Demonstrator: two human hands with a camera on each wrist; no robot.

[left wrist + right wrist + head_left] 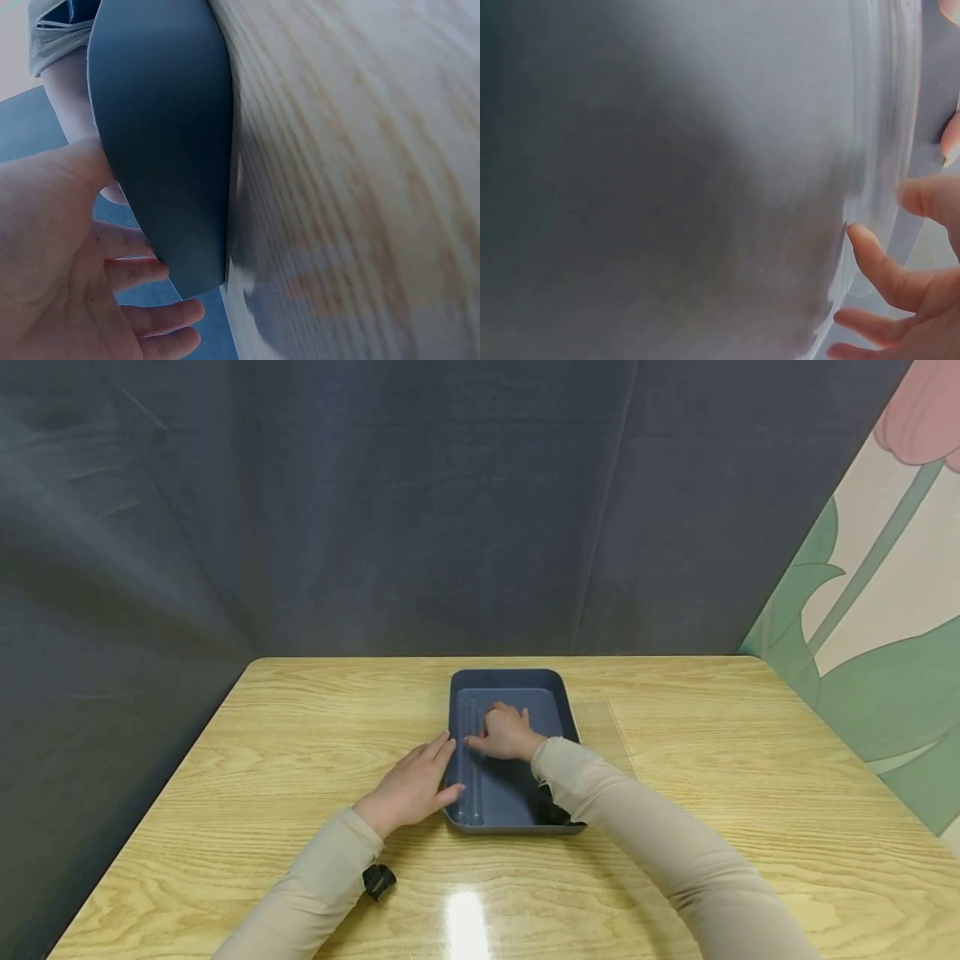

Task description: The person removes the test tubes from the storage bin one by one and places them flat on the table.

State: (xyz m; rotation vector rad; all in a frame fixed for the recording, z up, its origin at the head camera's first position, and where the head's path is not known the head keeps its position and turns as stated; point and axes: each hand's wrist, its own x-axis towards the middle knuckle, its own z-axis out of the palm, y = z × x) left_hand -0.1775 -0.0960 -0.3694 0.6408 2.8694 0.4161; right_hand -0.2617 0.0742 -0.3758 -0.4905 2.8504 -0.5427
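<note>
A dark blue rectangular tray (506,678) sits on the wooden table. Along its inner left side lie clear, ridged tubes (470,793), seen lengthwise in the right wrist view too. My right hand (506,732) reaches into the tray. Its thumb (926,196) and bent forefinger (877,259) pinch the tubes from either side, while the other fingers are spread. Against the tray's left side rests my left hand (411,783), its fingers straight and its thumb over the rim. From the left wrist, the tray's outer wall (169,135) hides part of those fingers.
A thin clear sheet (606,727) lies flat on the table (322,752), beside the tray's right edge. A dark cloth (450,527) hangs behind the table's far edge. On the right is a wall with a painted flower (885,560).
</note>
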